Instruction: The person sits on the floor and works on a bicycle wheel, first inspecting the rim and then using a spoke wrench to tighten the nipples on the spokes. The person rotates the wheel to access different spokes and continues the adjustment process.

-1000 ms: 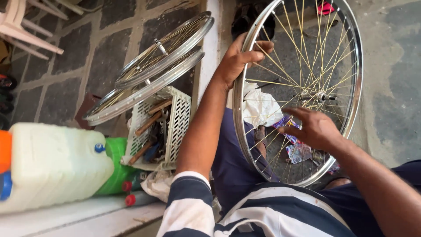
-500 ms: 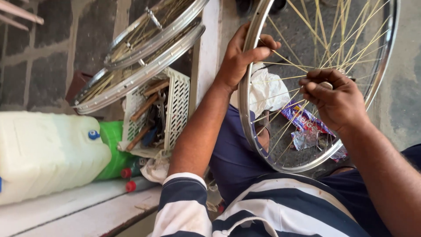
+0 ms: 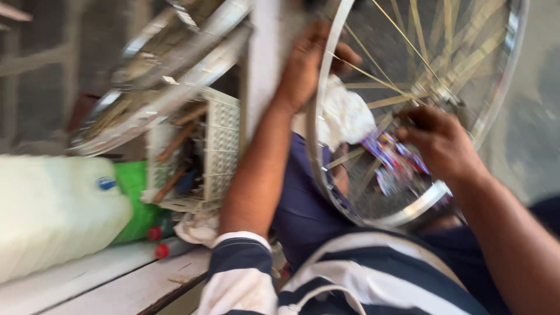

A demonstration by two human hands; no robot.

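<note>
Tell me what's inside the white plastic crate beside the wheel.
The white plastic crate holds several rusty brown tool handles, poking up at angles. Two spare wheel rims lie across its top, hiding the upper part; motion blur and the lattice wall hide anything deeper.

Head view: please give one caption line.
Left hand grips the wheel rim; right hand works at the spokes.

The left hand (image 3: 306,61) curls its fingers over the silver spoked bicycle wheel rim (image 3: 318,151); the right hand (image 3: 440,143) pinches among its spokes, forearm bare.
</note>
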